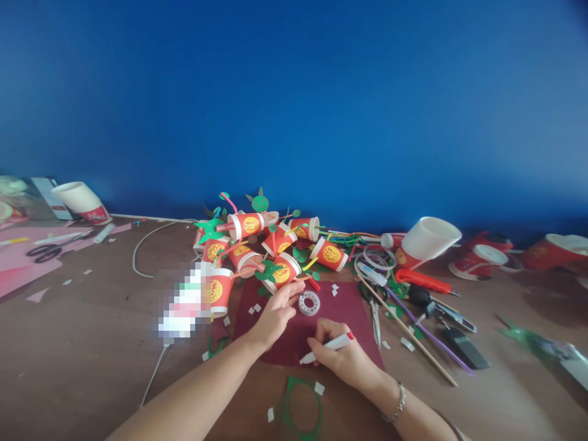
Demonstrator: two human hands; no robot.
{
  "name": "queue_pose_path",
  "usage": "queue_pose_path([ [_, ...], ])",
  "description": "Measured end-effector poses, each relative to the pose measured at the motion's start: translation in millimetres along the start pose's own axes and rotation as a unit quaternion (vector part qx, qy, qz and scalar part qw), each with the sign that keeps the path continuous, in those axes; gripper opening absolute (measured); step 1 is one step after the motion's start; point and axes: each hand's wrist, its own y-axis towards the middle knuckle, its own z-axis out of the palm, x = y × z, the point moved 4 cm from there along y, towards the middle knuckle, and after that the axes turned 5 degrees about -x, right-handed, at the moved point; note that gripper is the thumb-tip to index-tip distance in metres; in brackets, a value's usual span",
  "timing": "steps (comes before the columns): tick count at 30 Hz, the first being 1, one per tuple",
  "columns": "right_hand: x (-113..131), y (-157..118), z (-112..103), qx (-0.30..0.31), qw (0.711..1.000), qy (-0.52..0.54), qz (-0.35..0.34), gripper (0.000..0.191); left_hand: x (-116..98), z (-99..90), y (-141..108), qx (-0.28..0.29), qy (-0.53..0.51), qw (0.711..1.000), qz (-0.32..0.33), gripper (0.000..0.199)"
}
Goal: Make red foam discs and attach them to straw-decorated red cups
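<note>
A white marker [331,346] with a red end is gripped in my right hand [337,355], its tip low over the dark red paper [271,349]. My left hand [278,312] reaches over the same sheet with its fingers stretched out and holds nothing. Just right of those fingers lies a white tape roll [309,303]. Beyond my left hand is a pile of red paper cups [220,291] fitted with green paper shapes and coloured straws. A green paper piece [288,407] with an oval hole rests on the table below the sheet.
Black-handled scissors [375,318], a wooden stick [408,334] and a red cutter [425,280] lie to the right. Stacked white cups [429,239] lean behind them. A pixelated bright object [186,300] with a cable is at left, and pink paper [27,269] lies farther left.
</note>
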Motion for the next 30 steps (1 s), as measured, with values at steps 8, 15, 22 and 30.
queue_pose_path([
  [8,4,0,-2,-0.024,1.0,-0.012,-0.01,0.028,-1,0.8,0,0.004,-0.005,1.0,0.0,0.061],
  [15,4,0,-2,-0.026,1.0,-0.005,-0.006,0.027,-1,0.3,0,0.003,0.005,1.0,-0.005,0.062],
  [22,2,1,-5,-0.016,0.999,0.042,0.013,0.029,1,-0.1,1,0.002,0.003,1.0,-0.01,0.064],
  [30,-2,2,-17,-0.06,0.998,-0.002,-0.003,0.029,0,-0.6,0,-0.003,-0.004,1.0,-0.019,0.061],
])
